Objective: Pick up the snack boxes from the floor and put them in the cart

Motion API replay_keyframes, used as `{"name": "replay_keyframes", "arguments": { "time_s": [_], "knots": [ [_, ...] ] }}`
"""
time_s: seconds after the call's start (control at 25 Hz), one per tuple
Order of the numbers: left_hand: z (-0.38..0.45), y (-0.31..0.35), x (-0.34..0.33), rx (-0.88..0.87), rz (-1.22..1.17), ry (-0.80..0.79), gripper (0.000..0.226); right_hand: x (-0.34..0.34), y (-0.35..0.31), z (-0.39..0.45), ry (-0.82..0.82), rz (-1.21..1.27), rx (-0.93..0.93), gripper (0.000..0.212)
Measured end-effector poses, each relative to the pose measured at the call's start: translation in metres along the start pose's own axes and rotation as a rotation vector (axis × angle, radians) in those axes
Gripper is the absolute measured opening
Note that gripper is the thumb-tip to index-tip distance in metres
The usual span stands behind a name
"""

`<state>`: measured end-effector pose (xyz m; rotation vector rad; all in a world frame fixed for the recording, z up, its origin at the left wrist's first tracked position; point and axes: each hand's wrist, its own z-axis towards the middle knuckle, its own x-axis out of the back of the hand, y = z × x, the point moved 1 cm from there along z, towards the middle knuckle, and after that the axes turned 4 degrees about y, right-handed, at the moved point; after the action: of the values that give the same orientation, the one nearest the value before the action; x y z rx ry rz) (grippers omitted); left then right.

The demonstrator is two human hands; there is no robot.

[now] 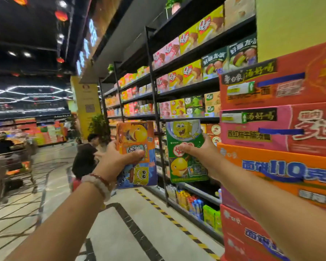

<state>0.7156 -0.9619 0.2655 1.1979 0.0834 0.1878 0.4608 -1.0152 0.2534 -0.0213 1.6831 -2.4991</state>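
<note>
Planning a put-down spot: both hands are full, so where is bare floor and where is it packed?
Bare floor tiles lie between the forearms, bordered right by the hazard-striped line along the shelf base. The left hand holds the orange box, the right hand the green box. Crowded: stacked cartons right, shopping cart left, a crouching person ahead.

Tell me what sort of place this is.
Most likely a supermarket aisle: tall shelves stocked with rows of packaged snacks, stacked cartons on the right, and a shopping cart at far left. The left hand and right hand each hold a snack box.
</note>
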Motion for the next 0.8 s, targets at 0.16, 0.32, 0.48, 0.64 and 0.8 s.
{"name": "replay_keyframes", "arguments": {
  "time_s": [0.16,0.32,0.48,0.64,0.8],
  "knots": [
    [-0.004,-0.011,-0.069,0.049,-0.079,-0.22,0.094,0.07,-0.016,-0.056,0.216,-0.129,-0.035,0.071],
    [-0.022,-0.015,-0.156,0.078,-0.137,-0.373,0.102,0.145,-0.044,-0.115,0.408,-0.164,-0.052,0.083],
    [-0.05,0.0,-0.242,0.052,-0.195,-0.521,0.116,0.209,-0.079,-0.189,0.62,-0.304,-0.02,0.081],
    [-0.115,0.04,-0.344,0.004,-0.299,-0.75,0.115,0.277,-0.125,-0.289,0.835,-0.445,-0.002,0.114],
    [-0.211,0.081,-0.446,-0.016,-0.411,-0.964,0.102,0.339,-0.179,-0.404,1.026,-0.521,0.005,0.086]
  ]
}}
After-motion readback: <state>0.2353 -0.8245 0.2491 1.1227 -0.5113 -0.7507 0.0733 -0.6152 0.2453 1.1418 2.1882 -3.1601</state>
